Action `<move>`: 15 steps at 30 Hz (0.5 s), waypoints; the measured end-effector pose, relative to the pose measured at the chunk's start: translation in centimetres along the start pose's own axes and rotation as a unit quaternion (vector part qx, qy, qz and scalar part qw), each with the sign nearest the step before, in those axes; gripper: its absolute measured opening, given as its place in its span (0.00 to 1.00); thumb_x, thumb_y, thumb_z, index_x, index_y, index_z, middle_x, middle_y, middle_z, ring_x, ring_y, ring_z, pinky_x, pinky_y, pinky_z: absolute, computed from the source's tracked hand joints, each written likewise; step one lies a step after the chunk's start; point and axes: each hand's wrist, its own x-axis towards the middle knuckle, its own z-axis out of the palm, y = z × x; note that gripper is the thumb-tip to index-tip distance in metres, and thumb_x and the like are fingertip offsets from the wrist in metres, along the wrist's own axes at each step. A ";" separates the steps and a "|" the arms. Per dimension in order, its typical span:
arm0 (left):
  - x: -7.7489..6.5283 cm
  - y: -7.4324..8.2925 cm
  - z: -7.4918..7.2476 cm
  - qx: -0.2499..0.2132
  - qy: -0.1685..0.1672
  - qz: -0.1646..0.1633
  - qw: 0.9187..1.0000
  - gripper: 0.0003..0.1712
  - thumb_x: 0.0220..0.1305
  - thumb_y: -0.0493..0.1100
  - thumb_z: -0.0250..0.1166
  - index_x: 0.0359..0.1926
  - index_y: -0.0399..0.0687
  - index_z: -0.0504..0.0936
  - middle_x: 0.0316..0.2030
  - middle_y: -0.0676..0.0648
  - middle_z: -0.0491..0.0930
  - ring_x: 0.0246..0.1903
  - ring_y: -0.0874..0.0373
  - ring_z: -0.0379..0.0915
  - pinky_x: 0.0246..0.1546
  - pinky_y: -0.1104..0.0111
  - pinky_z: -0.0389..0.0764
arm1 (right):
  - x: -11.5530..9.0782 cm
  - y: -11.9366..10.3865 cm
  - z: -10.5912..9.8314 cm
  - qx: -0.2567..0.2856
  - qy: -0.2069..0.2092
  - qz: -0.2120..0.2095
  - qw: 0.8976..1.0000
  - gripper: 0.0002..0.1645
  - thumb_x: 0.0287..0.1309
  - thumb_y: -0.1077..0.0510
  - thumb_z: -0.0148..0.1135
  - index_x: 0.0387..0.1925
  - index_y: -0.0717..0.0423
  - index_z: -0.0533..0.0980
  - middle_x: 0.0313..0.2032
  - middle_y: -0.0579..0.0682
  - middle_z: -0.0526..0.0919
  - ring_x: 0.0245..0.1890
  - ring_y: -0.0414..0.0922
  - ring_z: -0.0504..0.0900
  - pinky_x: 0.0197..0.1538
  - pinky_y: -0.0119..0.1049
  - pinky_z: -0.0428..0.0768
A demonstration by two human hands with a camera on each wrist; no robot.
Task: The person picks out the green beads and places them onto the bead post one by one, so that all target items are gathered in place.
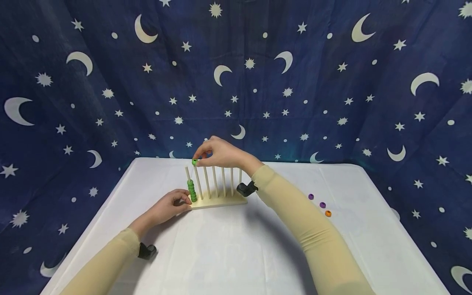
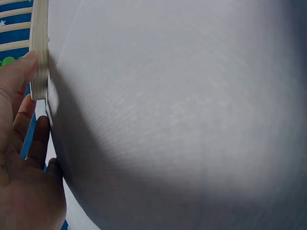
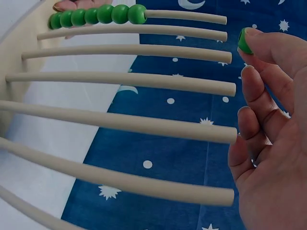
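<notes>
A wooden peg stand with a row of upright pegs stands on the table. Green beads are stacked on its leftmost peg, whose upper part is bare. My right hand pinches one more green bead between thumb and index finger. In the head view this bead overlaps the top of the second peg; the right wrist view shows it just beyond the peg tips, apart from them. My left hand holds the left end of the stand's base, thumb on one face and fingertips at the other.
Two purple beads and an orange bead lie on the white table to the right, beyond my right forearm. Behind the table hangs a dark blue cloth with moons and stars.
</notes>
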 end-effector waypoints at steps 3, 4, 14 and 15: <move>0.0 -0.1 0.0 0.000 0.002 0.005 1.000 0.03 0.66 0.43 0.71 0.39 0.52 0.85 0.64 0.38 0.74 0.68 0.37 0.64 0.71 0.41 0.58 | 0.3 -0.1 0.2 0.001 -0.001 -0.001 1.000 0.12 0.65 0.46 0.69 0.48 0.39 0.86 0.38 0.39 0.82 0.47 0.44 0.71 0.50 0.38 0.74; 0.0 -0.1 0.0 -0.001 0.002 0.006 1.000 0.03 0.66 0.43 0.71 0.39 0.52 0.85 0.64 0.38 0.74 0.68 0.37 0.64 0.70 0.42 0.59 | 0.4 0.0 0.2 0.001 -0.002 -0.002 1.000 0.12 0.65 0.46 0.69 0.49 0.40 0.86 0.39 0.39 0.81 0.47 0.45 0.71 0.50 0.38 0.74; -0.3 -0.4 0.1 0.009 0.005 0.016 1.000 0.02 0.67 0.43 0.71 0.39 0.54 0.85 0.64 0.39 0.74 0.68 0.37 0.64 0.69 0.42 0.61 | 0.9 -0.2 0.8 -0.007 0.002 -0.008 1.000 0.13 0.66 0.47 0.68 0.49 0.42 0.86 0.39 0.39 0.82 0.46 0.40 0.76 0.76 0.35 0.46; -0.3 -0.4 0.1 0.008 0.006 0.017 1.000 0.02 0.67 0.44 0.71 0.39 0.54 0.85 0.64 0.39 0.74 0.68 0.37 0.64 0.69 0.41 0.61 | 1.0 -0.2 0.8 -0.007 0.003 -0.010 1.000 0.13 0.66 0.47 0.69 0.49 0.43 0.86 0.39 0.39 0.82 0.45 0.39 0.76 0.77 0.35 0.43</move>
